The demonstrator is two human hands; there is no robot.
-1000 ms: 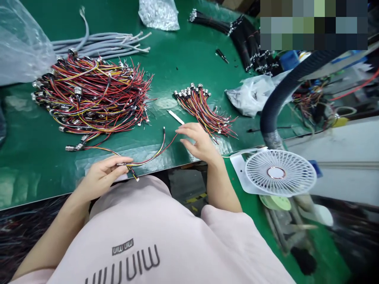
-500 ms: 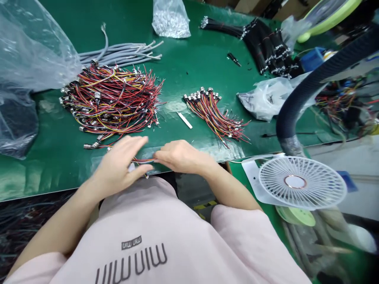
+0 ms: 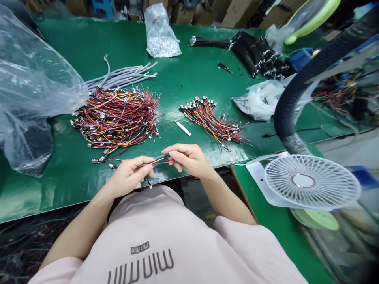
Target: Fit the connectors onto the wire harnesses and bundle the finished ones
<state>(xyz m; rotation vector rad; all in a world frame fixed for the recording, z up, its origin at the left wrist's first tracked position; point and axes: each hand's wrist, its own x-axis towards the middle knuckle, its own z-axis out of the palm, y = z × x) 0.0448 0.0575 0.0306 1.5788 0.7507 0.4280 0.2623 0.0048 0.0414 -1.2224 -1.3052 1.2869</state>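
Observation:
Near the table's front edge, my left hand [image 3: 130,175] pinches a wire harness [image 3: 161,159] with thin coloured wires. A metal round connector [image 3: 112,167] shows on the far side of that hand, and a small white plug on dark and yellow wires pokes out below its fingers. The wires stretch across to my right hand [image 3: 188,159], whose thumb and fingertips are closed on their ends. Behind my left hand lies a big heap of red, yellow and black wire harnesses [image 3: 118,114]. A smaller bundle of similar harnesses [image 3: 211,122] rests beyond my right hand.
Grey cables [image 3: 124,75] lie behind the heap, beside a large clear plastic bag [image 3: 38,75]. Farther back are a bag of small pieces [image 3: 162,43] and black cable bundles [image 3: 251,51]. A white fan [image 3: 314,181] on a flexible dark arm stands at right.
My left hand has gone from spread fingers to a pinch on the wires. My right hand has turned, showing its fingertips on the wires. The view has tilted up slightly.

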